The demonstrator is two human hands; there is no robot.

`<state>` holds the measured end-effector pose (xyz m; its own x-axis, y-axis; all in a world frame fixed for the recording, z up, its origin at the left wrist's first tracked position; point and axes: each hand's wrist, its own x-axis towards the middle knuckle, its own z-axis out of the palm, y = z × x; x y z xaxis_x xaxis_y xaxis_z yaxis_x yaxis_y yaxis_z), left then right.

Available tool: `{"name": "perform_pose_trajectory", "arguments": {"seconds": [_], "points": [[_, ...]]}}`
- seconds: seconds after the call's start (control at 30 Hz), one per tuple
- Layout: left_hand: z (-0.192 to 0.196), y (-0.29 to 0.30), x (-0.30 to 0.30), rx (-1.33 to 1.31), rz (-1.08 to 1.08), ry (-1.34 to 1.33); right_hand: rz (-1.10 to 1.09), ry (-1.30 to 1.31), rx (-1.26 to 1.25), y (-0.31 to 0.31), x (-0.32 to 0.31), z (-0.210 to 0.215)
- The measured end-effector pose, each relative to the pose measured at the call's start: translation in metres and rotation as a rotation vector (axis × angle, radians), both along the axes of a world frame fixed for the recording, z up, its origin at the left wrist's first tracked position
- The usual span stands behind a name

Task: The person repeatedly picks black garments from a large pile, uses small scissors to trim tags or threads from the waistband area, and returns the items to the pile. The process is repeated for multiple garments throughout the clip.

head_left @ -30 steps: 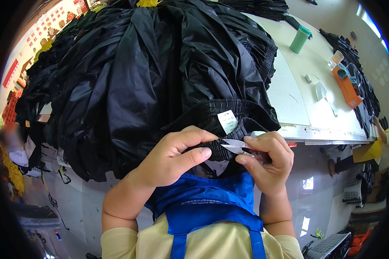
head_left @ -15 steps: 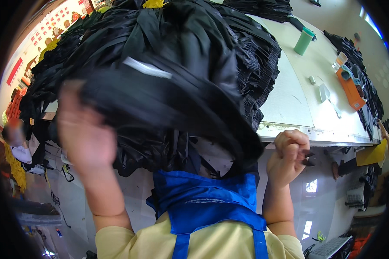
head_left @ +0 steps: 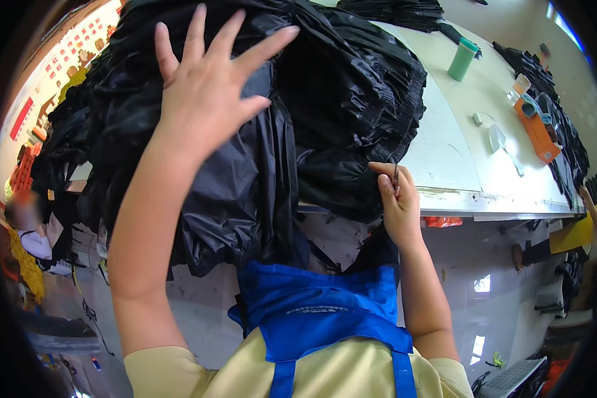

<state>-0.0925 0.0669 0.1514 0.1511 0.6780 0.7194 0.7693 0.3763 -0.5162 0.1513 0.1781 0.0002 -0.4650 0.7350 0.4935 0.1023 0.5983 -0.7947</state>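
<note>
A big heap of shiny black garments [head_left: 239, 179] with gathered, elasticated edges covers the near left part of the table and hangs over its front edge. My left hand [head_left: 202, 93] is spread wide, palm down, over the upper part of the heap, holding nothing. Lower and to the right, my right hand [head_left: 399, 202] is closed around small dark thread snips [head_left: 396, 178], partly hidden by the fingers. Its forefinger and thumb are at the gathered edge of a black garment; whether they pinch the cloth, I cannot tell.
On the white table [head_left: 444, 139] to the right stand a green cup [head_left: 463, 60] and an orange box [head_left: 538, 132]. More black garments [head_left: 395, 12] lie at the back and along the far right. People are at the far left and far right [head_left: 567, 235].
The black piece that was swinging in front of me has come down onto the heap. My left hand moved up and forward; my right hand moved left to the garment's edge.
</note>
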Motion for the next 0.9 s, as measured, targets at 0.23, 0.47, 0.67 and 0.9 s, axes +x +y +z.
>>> {"name": "perform_pose_trajectory", "arguments": {"seconds": [0.23,0.47,0.67,0.9], "points": [[-0.036,-0.046,-0.065,-0.263,-0.007,-0.948,0.036,0.156,-0.183,0.028,0.009,0.005],[-0.071,-0.061,-0.021,-0.161,-0.059,-1.425,0.248,0.116,-0.505,0.057,-0.029,0.033],[-0.049,-0.022,0.091,-0.226,-0.555,-0.664,0.314,0.417,-0.333,0.058,-0.036,0.034],[-0.003,0.07,0.058,-0.399,-0.495,-0.421,0.593,0.541,-0.223,0.043,-0.033,0.068]]}}
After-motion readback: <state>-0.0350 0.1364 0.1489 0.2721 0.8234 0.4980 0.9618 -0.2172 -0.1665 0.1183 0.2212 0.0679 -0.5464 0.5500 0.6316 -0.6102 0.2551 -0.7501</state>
